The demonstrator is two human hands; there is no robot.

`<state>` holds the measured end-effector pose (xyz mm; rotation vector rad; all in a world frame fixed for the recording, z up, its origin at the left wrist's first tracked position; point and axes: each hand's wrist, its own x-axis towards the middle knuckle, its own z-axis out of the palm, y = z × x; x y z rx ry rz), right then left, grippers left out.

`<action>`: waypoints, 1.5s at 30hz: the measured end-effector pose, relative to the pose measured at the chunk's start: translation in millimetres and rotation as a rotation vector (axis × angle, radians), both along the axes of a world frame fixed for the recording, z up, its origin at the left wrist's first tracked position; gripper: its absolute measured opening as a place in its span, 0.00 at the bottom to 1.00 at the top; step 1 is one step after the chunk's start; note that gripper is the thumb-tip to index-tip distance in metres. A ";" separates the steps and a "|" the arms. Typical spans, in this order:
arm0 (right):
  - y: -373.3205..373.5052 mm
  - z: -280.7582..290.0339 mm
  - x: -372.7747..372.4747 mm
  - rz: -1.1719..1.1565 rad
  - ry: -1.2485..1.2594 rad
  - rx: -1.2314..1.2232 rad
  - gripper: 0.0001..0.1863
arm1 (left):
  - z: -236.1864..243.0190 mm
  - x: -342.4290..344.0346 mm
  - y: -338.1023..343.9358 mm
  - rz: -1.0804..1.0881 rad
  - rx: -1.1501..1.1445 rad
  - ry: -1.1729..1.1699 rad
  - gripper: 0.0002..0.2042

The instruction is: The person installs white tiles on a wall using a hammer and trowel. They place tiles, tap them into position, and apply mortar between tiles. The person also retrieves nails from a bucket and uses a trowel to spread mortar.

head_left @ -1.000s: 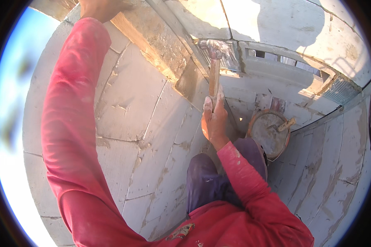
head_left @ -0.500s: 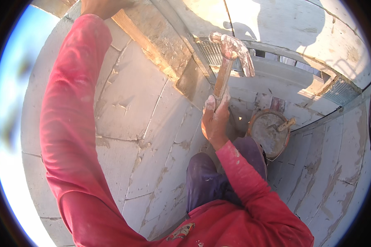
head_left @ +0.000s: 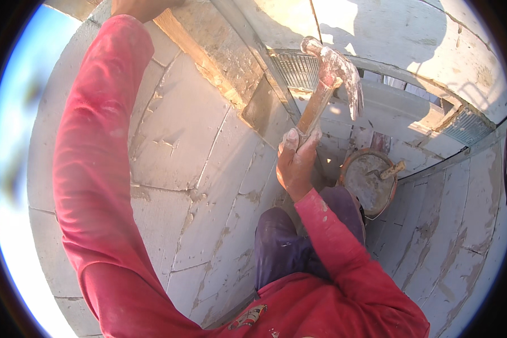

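Against the grey block wall point(head_left: 169, 149) slanted a rough tan wooden plank point(head_left: 214, 48). Near its lower end rose a white-smeared, wooden-handled claw hammer point(head_left: 316, 104), our right hand point(head_left: 297, 166) closed round it. Our left hand point(head_left: 141, 7) met the upper end—grip cropped, untellable. We judged this hammering—another blow would want steady aim.

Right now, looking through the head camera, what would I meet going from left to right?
Left hand → wooden board → right hand → hammer in its grip → round bucket.
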<state>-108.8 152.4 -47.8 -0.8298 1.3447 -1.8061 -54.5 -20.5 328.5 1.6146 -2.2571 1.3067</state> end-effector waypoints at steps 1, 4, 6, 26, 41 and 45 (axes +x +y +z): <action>-1.3 -7.4 3.3 0.039 0.001 0.113 0.26 | -0.3 -2.5 2.1 -0.002 0.002 -0.001 0.19; 1.1 -15.5 -2.3 0.224 0.174 0.177 0.27 | 5.2 -5.5 4.7 0.005 0.013 -0.006 0.19; 4.4 -14.6 -1.7 0.220 0.264 0.115 0.27 | 6.1 0.3 3.8 -0.020 -0.022 -0.023 0.19; -0.5 8.8 -13.1 0.043 0.109 0.037 0.24 | 7.4 3.1 -0.5 -0.024 0.025 -0.004 0.19; -2.2 -0.8 -9.2 0.012 0.293 -0.005 0.27 | 6.8 -6.2 8.6 0.024 0.030 -0.021 0.21; -6.1 -25.2 -10.1 0.202 0.417 0.057 0.25 | 4.4 -4.1 4.1 0.033 -0.029 -0.056 0.20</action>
